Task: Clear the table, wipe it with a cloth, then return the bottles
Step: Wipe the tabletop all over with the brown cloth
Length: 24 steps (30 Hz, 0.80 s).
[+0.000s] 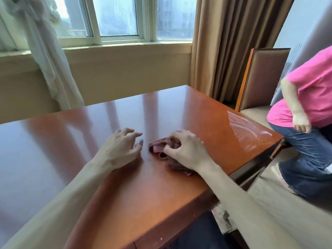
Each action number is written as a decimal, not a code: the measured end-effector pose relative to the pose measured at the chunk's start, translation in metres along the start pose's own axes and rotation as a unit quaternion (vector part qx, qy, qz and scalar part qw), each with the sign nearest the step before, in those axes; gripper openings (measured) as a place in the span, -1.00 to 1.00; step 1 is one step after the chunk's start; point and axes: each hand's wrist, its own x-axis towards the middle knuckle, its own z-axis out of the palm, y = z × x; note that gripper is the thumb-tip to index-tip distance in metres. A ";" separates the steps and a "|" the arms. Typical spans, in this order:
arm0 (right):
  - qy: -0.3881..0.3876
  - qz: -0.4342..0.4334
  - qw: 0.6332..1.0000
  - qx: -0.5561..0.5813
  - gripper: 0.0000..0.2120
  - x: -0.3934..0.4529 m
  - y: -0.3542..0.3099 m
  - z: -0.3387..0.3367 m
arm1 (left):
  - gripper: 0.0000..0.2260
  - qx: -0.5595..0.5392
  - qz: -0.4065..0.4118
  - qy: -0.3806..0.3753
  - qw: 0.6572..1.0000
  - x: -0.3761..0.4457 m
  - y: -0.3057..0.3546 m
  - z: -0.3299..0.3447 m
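Chair (262,78) and crouching person (309,105) flank table (179,108) right of cloth (167,148).

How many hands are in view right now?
3. The left hand rests open on the table; the right hand grips the cloth; another person's hand hangs at far right.

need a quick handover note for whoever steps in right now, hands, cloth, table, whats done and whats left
Right hand: fingers curled on the bunched reddish cloth, which lies on the table near its right side.
Left hand: open, fingers spread, holding nothing, just left of the cloth.
Bottles: none in view, so the table looks cleared.
Wet streaks show at the far right corner, so wiping has begun there.
Left: wipe the rest of the tabletop, then bring the bottles back.
Note a person in a pink shirt beside the chair on the right.
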 end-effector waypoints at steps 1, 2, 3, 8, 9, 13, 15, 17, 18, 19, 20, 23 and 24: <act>0.041 0.056 0.997 -0.038 -0.69 0.005 0.022 -0.015 | -0.55 -0.010 0.011 -0.003 1.000 0.004 0.009 0.003; 0.078 0.103 0.990 -0.062 -0.69 0.005 0.041 -0.029 | -0.55 -0.024 0.021 -0.012 0.999 0.008 0.022 0.007; 0.107 0.119 0.985 -0.070 -0.68 -0.001 0.057 -0.037 | -0.53 -0.038 0.031 -0.022 0.999 0.012 0.038 0.011; 0.118 0.096 0.988 -0.037 -0.69 -0.069 0.060 -0.049 | -0.50 -0.029 0.120 -0.037 0.992 0.040 0.122 0.051; 0.128 0.110 0.985 -0.042 -0.70 -0.062 0.067 -0.053 | -0.46 -0.023 0.125 -0.047 0.991 0.045 0.128 0.058; 0.148 0.219 0.961 -0.083 -0.66 -0.002 0.099 -0.072 | -0.41 -0.028 0.117 -0.073 0.990 0.054 0.121 0.071; 0.146 0.204 0.963 -0.098 -0.68 -0.011 0.095 -0.062 | -0.41 -0.027 0.122 -0.066 0.990 0.053 0.119 0.072; 0.121 0.154 0.978 -0.071 -0.71 -0.042 0.081 -0.053 | -0.39 -0.028 0.120 -0.059 0.991 0.051 0.122 0.072; 0.111 0.145 0.982 -0.054 -0.71 -0.050 0.081 -0.056 | -0.36 -0.028 0.121 -0.058 0.991 0.051 0.124 0.071; 0.101 0.143 0.983 -0.052 -0.69 -0.048 0.086 -0.062 | -0.36 -0.028 0.122 -0.059 0.990 0.050 0.123 0.072; 0.097 0.147 0.983 -0.057 -0.65 -0.037 0.097 -0.070 | -0.36 -0.027 0.123 -0.061 0.990 0.050 0.123 0.072; 0.131 0.214 0.964 -0.093 -0.56 0.005 0.124 -0.086 | -0.41 -0.031 0.117 -0.061 0.991 0.051 0.123 0.072; 0.147 0.220 0.959 -0.098 -0.56 0.006 0.124 -0.081 | -0.42 -0.029 0.116 -0.060 0.991 0.051 0.123 0.073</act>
